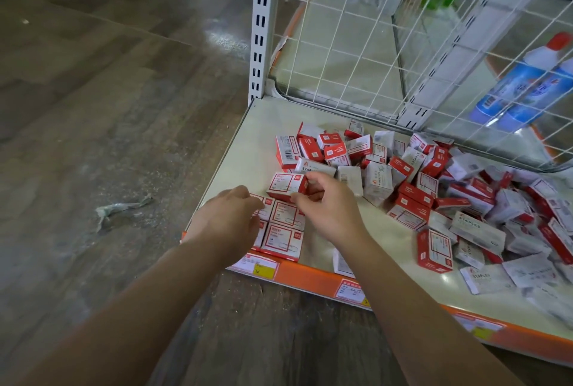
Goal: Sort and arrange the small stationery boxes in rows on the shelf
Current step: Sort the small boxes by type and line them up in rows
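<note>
Placing step: small red-and-white cardboard box is pinched by right hand fingers, at 12 o'clock of started row; left hand rests there, grip cannot be told. Alignment judged next.

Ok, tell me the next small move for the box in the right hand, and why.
Probably set the red-and-white box that the right hand pinches down flush behind the arranged boxes at the shelf's front corner: it hangs just above that gap, while the left hand rests on the row.

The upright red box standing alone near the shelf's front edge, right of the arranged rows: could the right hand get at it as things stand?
Probably yes. The upright red box has bare shelf on its near-left side, so nothing blocks the way. But the right hand is pinching another red box, which it should set down first.
</note>
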Demonstrator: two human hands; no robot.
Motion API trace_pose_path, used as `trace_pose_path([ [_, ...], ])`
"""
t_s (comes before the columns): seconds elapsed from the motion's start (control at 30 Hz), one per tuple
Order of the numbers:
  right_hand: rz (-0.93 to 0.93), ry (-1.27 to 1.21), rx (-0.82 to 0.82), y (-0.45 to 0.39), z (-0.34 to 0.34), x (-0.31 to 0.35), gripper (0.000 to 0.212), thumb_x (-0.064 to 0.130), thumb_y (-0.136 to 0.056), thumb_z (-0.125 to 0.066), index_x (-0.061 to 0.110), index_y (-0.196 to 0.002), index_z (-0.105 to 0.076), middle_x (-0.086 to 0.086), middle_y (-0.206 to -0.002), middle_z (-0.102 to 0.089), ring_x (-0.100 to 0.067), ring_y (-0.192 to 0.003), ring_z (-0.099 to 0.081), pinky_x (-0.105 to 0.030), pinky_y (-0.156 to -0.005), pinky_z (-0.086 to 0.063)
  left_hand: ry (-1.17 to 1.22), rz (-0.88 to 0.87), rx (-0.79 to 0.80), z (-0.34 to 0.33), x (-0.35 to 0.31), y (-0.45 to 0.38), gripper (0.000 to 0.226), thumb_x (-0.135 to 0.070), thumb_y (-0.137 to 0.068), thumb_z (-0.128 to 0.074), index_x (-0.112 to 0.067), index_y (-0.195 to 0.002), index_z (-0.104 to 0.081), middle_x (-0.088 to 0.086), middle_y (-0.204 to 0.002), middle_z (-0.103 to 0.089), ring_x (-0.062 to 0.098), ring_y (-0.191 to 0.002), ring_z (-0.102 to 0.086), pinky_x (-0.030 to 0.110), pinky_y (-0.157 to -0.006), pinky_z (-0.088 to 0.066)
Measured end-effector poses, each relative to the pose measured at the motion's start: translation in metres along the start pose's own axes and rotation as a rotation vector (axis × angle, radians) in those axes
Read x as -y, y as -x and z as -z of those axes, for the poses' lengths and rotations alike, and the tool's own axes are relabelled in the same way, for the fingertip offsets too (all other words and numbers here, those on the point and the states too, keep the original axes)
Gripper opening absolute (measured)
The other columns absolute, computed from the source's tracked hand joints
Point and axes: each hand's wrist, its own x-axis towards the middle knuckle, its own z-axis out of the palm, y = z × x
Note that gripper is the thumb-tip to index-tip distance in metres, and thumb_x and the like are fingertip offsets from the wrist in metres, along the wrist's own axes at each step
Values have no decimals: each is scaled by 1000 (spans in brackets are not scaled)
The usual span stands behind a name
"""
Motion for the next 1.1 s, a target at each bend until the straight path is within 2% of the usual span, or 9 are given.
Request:
trace_pose_path([
  [0.07,-3,11,24,-4,-6,2,35,21,-87,-62,20,-122,-57,5,-113,-65,-9,-98,-60,-17,-76,-50,5,3,0,-1,2,-3,36,-28,-97,-39,-30,-131,-49,-9,-123,-49,12,-113,-48,28,-83,-46],
  [0.2,-15,33,51,-12,-14,6,41,23,-88,-62,18,-128,-53,1,-119,-63,-14,-106,-60,-32,-89,-52,18,5,2,0,2,-7,34,-27,-97,-38,-29,-129,-51,-8,-118,-50,12,-105,-52,24,-74,-43],
  [0.37,14,126,87,-17,-18,9,36,30,-93,-53,17,-126,-55,1,-121,-61,-15,-107,-58,-28,-87,-50,24,15,-10,2,2,-10,33,-27,-97,-40,-28,-127,-53,-8,-118,-51,12,-103,-52,25,-76,-47],
  [0.5,31,212,124,-21,-18,5,29,22,-97,-45,19,-121,-60,-1,-115,-63,-12,-100,-59,-13,-67,-42,25,0,-14,1,3,-9,32,-27,-96,-40,-28,-126,-53,-8,-120,-50,11,-104,-51,23,-75,-46],
  [0.7,24,275,180,-22,-20,5,31,23,-98,-43,19,-126,-56,-3,-119,-60,-17,-105,-58,-27,-82,-48,23,0,-27,0,2,-11,31,-25,-96,-40,-26,-124,-54,-7,-121,-49,12,-105,-51,23,-77,-48],
  [0.83,63,309,117,-23,-21,3,27,24,-97,-45,17,-119,-59,-2,-116,-57,-12,-97,-54,-21,-75,-42,35,-1,-34,-2,4,-11,29,-24,-95,-42,-25,-121,-56,-7,-122,-48,13,-104,-52,27,-79,-51],
  [0.9,91,308,71,-24,-22,4,26,23,-96,-46,16,-118,-59,-2,-115,-56,-12,-100,-53,-19,-75,-38,42,-5,-32,-2,5,-11,28,-24,-94,-43,-25,-120,-56,-8,-126,-46,13,-107,-51,28,-80,-50],
  [1.0,125,294,74,-25,-24,7,30,18,-96,-47,16,-124,-58,-3,-121,-56,-16,-110,-53,-23,-85,-42,55,-9,-32,-2,6,-10,27,-23,-94,-45,-24,-118,-57,-9,-128,-46,14,-107,-51,27,-80,-49],
  [1.1,116,263,109,-26,-26,9,34,15,-95,-49,15,-129,-55,-3,-128,-55,-18,-116,-50,-26,-94,-38,79,-13,-37,-3,8,-11,26,-23,-93,-47,-24,-117,-58,-9,-129,-46,14,-106,-53,26,-79,-48],
])
